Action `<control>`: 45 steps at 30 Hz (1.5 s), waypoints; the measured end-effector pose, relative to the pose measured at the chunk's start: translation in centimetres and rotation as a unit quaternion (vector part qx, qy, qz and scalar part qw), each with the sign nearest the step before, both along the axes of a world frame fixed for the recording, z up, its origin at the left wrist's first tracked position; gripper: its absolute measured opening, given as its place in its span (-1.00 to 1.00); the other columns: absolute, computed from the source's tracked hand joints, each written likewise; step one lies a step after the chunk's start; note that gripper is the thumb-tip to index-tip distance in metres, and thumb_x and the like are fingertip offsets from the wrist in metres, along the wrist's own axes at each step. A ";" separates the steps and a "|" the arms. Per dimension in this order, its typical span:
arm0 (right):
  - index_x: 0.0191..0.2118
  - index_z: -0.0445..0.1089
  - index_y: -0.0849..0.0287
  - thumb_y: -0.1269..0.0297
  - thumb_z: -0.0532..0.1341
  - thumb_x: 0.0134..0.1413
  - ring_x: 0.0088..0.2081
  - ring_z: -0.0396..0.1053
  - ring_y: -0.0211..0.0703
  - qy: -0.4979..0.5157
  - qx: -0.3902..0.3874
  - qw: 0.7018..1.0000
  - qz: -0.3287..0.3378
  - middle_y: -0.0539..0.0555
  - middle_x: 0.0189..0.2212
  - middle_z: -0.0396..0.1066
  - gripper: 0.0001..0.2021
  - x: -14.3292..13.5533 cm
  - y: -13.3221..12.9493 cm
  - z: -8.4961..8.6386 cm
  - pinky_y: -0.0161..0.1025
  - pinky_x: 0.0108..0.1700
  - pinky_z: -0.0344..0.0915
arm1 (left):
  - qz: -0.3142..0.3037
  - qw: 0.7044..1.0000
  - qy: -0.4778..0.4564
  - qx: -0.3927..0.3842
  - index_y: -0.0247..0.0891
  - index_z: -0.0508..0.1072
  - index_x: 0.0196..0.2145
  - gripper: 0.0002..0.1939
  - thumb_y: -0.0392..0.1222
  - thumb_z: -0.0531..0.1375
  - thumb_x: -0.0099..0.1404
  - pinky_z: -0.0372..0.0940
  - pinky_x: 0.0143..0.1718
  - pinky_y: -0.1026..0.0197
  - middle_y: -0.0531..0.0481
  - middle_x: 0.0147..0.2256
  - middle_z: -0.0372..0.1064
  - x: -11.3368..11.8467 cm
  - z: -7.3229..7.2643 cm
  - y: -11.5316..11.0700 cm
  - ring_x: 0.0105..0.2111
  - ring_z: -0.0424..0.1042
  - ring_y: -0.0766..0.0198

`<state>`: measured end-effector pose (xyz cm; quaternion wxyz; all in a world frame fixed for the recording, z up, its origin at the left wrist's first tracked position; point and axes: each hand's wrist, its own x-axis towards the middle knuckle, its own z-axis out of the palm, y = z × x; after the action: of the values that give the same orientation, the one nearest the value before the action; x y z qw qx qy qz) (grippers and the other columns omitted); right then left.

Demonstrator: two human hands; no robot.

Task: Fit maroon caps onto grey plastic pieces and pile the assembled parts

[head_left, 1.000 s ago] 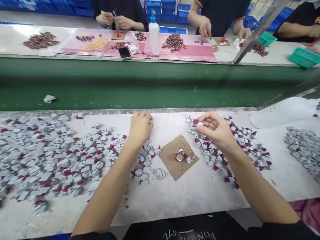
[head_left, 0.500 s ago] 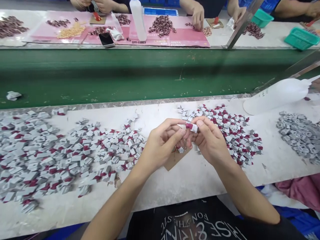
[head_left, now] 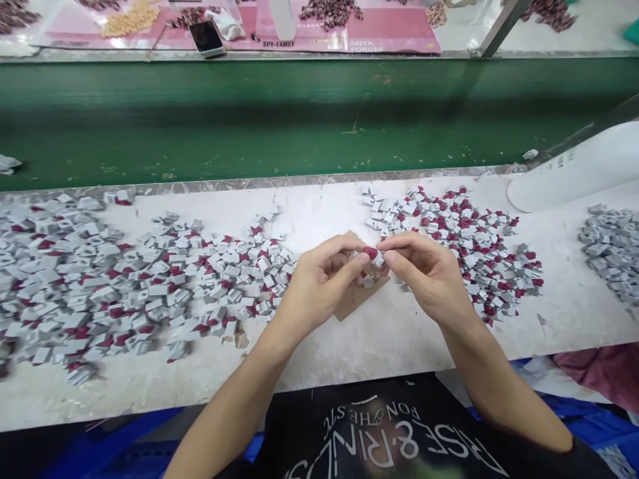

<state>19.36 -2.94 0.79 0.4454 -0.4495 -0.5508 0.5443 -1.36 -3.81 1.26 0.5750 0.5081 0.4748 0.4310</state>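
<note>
Between the fingertips of both hands is a small grey and dark-red plastic part (head_left: 371, 253). My left hand (head_left: 327, 276) pinches it from the left, with thumb and index finger closed on it. From the right, my right hand (head_left: 424, 269) grips its grey end between thumb and fingertips. Below the hands lies a brown cardboard piece (head_left: 355, 303), partly hidden by them; a small grey bit shows above it. Just right of my right hand spreads a pile of grey and dark-red parts (head_left: 479, 243).
A wide heap of similar grey and red parts (head_left: 110, 286) covers the table's left side. Plain grey parts (head_left: 614, 246) lie at far right, near a white bottle (head_left: 574, 169). A green conveyor belt (head_left: 249, 120) runs behind; beyond it are a phone (head_left: 206, 38) and a pink sheet (head_left: 399, 40).
The view has tilted down, so the co-workers' hands across the belt are out of sight. Both hands still hold the small part, which has turned between the fingertips.
</note>
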 end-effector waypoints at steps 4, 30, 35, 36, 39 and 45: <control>0.01 0.76 -0.02 0.24 0.53 0.38 -0.12 0.72 -0.08 0.009 -0.019 0.999 0.033 0.06 -0.13 0.72 -0.85 0.0 -0.3 -0.3 -0.14 -0.06 0.71 | 0.003 1.000 0.004 -0.018 -0.17 0.74 -0.09 -0.91 -0.16 0.39 0.55 0.51 -0.31 0.24 0.04 -0.40 0.63 -0.7 -0.5 -0.3 -0.40 0.62 0.26; -0.09 0.76 -0.02 0.25 0.46 0.39 -0.07 0.71 0.05 -0.150 -0.009 0.988 0.038 0.09 -0.11 0.78 -0.92 0.3 -2.0 -3.4 0.03 -0.06 0.67 | 0.133 0.989 -0.007 -0.062 -0.18 0.59 -0.07 -0.78 -0.12 0.51 0.45 0.70 -0.01 0.00 -0.17 -0.05 0.74 -3.3 -2.7 -2.1 -0.15 0.76 0.07; -0.10 0.76 -0.02 0.31 0.44 0.38 -0.09 0.70 0.03 -0.152 0.002 0.987 0.042 0.09 -0.13 0.77 -0.89 0.2 -2.0 -3.4 0.00 -0.09 0.65 | 0.134 0.989 -0.001 -0.067 -0.18 0.63 -0.07 -0.74 -0.08 0.56 0.40 0.67 -0.07 0.07 -0.07 -0.23 0.73 -3.5 -2.8 -2.1 -0.18 0.75 0.09; -0.10 0.75 -0.02 0.32 0.43 0.38 -0.09 0.70 0.02 -0.151 0.005 0.988 0.041 0.09 -0.13 0.77 -0.89 0.2 -2.0 -3.4 -0.01 -0.09 0.65 | 0.137 0.989 0.002 -0.064 -0.18 0.64 -0.07 -0.75 -0.11 0.55 0.40 0.66 -0.10 0.10 -0.06 -0.25 0.72 -3.5 -2.9 -2.0 -0.20 0.74 0.11; -0.09 0.75 -0.02 0.34 0.43 0.39 -0.09 0.70 0.01 -0.147 0.014 0.988 0.037 0.08 -0.13 0.77 -0.88 0.3 -2.0 -3.4 -0.02 -0.09 0.64 | 0.141 0.989 0.008 -0.046 -0.18 0.66 -0.08 -0.80 -0.20 0.54 0.39 0.63 -0.17 0.16 -0.03 -0.28 0.71 -3.4 -2.9 -1.9 -0.23 0.72 0.16; -0.09 0.76 -0.05 0.34 0.43 0.41 -0.08 0.70 0.04 -0.162 0.035 0.985 0.053 0.08 -0.12 0.77 -0.86 0.2 -1.8 -3.0 -0.03 -0.15 0.64 | 0.133 0.989 0.022 -0.056 -0.18 0.67 -0.06 -0.79 -0.21 0.54 0.39 0.68 -0.06 0.07 -0.06 -0.24 0.72 -3.2 -2.5 -1.4 -0.17 0.74 0.09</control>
<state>19.53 -4.78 -2.24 0.3360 -0.4858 -0.6574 0.4679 -4.55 -5.25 -1.21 0.5295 0.4170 0.5742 0.4648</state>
